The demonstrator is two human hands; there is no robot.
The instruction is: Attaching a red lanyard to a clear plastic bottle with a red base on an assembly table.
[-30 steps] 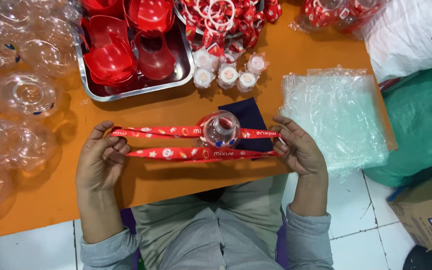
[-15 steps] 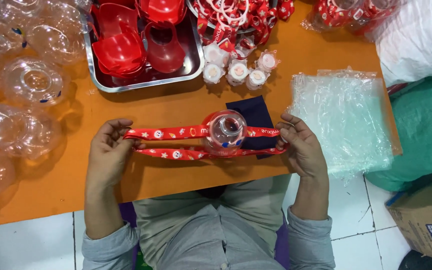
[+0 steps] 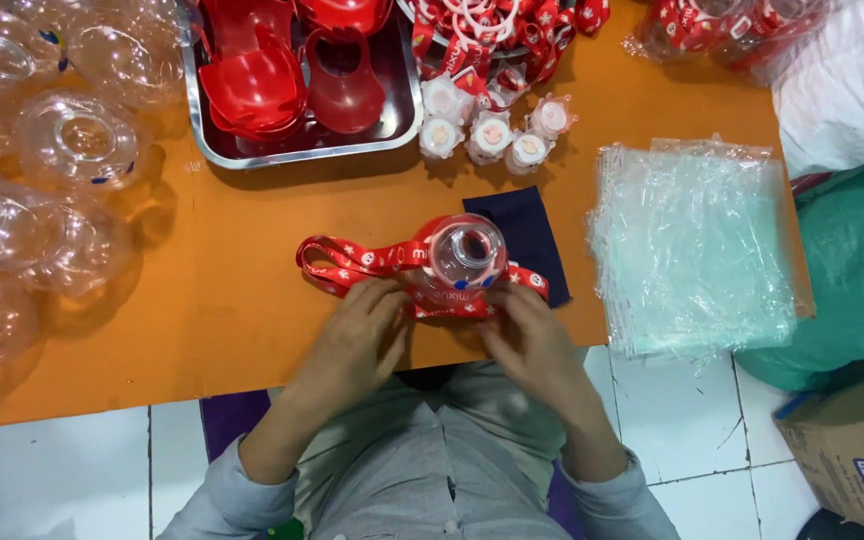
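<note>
Hands: left hand (image 3: 357, 335) and right hand (image 3: 527, 340), earlier spread wide, now close together, fingers grasping the red patterned fabric strap (image 3: 352, 262).
Bottle: small clear plastic bottle (image 3: 460, 258) near the orange table's (image 3: 252, 300) near edge, strap folded around it.

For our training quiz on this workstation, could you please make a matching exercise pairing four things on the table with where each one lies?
Things:
1. red strap
2. metal tray
3. stack of clear plastic bags
4. dark blue cloth

Places:
A. at the right end of the orange table
B. under the clear bottle
C. looped around the clear bottle, at both hands
D. at the far edge, holding red plastic parts

Pairs: 1-C, 2-D, 3-A, 4-B
</note>
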